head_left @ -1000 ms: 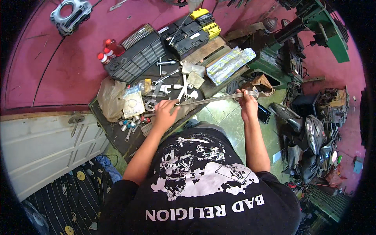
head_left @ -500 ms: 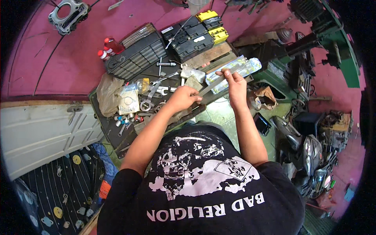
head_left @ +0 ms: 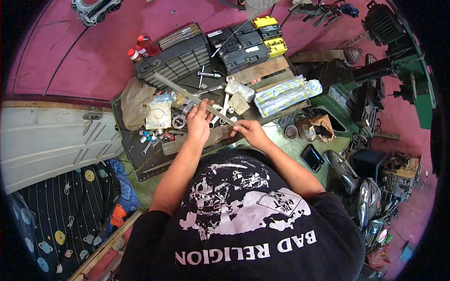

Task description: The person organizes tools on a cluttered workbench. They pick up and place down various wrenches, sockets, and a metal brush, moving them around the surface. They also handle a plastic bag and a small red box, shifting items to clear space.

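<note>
I hold a long, thin, pale grey strip (head_left: pixel 176 87) slantwise over the workbench; its exact kind cannot be made out. My left hand (head_left: pixel 198 125) is closed around its middle, fingers pointing up. At the strip's lower right end, my right hand (head_left: pixel 253 134) pinches it between thumb and fingers. Under and beyond the strip lie several wrenches (head_left: pixel 179 121), a socket tool (head_left: pixel 208 75) and a clear plastic bag (head_left: pixel 136 100). A silvery, patterned long packet (head_left: pixel 283 97) lies on the bench to the right of my hands.
A black slatted case (head_left: pixel 180 65), red bottles (head_left: pixel 149 45) and black batteries (head_left: pixel 241 54) line the bench's far side. A green machine (head_left: pixel 340 100) stands to the right, with motorcycle parts (head_left: pixel 370 199) below it. A white door (head_left: pixel 56 140) is at left.
The strip has swung round and moved left, its far end now pointing to the upper left. My right hand has come down from the packet to the strip's near end; my left hand has turned upward.
</note>
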Action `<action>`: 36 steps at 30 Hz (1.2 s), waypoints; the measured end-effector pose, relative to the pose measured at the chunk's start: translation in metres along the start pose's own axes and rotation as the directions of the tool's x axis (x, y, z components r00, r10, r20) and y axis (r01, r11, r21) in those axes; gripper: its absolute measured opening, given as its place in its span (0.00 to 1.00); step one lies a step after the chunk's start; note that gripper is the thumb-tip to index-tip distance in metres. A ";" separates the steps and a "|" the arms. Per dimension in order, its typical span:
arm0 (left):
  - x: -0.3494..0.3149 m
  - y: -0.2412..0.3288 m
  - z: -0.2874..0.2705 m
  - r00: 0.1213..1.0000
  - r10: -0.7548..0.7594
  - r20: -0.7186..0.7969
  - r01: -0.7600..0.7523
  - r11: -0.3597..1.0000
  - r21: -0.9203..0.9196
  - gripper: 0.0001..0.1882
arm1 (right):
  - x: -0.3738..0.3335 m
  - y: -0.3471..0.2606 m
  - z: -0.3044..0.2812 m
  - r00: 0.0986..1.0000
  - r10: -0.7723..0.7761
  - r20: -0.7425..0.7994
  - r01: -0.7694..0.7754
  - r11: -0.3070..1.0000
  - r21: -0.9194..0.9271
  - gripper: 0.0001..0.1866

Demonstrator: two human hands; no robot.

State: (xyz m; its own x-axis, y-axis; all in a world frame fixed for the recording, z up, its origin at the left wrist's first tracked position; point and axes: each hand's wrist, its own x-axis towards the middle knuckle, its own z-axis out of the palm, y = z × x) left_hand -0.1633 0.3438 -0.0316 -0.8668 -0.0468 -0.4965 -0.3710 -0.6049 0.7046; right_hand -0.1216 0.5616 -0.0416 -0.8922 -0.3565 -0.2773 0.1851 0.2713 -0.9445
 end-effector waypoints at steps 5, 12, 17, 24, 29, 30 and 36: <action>-0.005 -0.011 -0.012 0.997 -0.075 -0.032 0.073 0.995 -0.068 0.17 | -0.004 0.003 0.000 0.983 0.087 -0.160 -0.035 0.952 0.303 0.10; 0.004 -0.009 -0.029 0.988 -0.128 -0.088 0.121 0.990 -0.076 0.18 | -0.011 0.030 -0.040 0.952 0.140 -0.271 -0.056 0.954 0.295 0.10; 0.016 -0.008 -0.073 0.994 -0.077 -0.077 0.103 0.895 0.435 0.13 | -0.054 0.037 -0.128 0.923 0.167 -0.346 -0.183 0.983 -0.012 0.08; -0.016 -0.031 -0.072 0.702 -0.030 0.712 -0.680 -0.326 0.657 0.13 | -0.141 0.083 -0.205 0.903 0.282 -0.323 -0.300 0.954 -0.009 0.06; -0.015 -0.024 -0.061 0.694 -0.254 0.674 -0.694 -0.488 0.530 0.13 | -0.156 0.104 -0.192 0.872 0.341 -0.351 -0.329 0.940 0.096 0.06; -0.013 -0.022 -0.062 0.699 -0.241 0.674 -0.685 -0.498 0.532 0.13 | -0.155 0.109 -0.187 0.874 0.348 -0.340 -0.328 0.938 0.116 0.06; -0.009 -0.021 -0.077 0.717 -0.119 0.687 -0.643 -0.494 0.586 0.13 | -0.147 0.124 -0.175 0.875 0.412 -0.255 -0.370 0.908 0.199 0.07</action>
State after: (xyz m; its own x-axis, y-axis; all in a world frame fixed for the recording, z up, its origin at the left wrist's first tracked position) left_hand -0.1218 0.2955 -0.0804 -0.8063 0.5843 -0.0921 0.5450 0.7944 0.2682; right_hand -0.0394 0.8043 -0.0869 -0.8091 0.0275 -0.5870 0.5798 0.2000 -0.7898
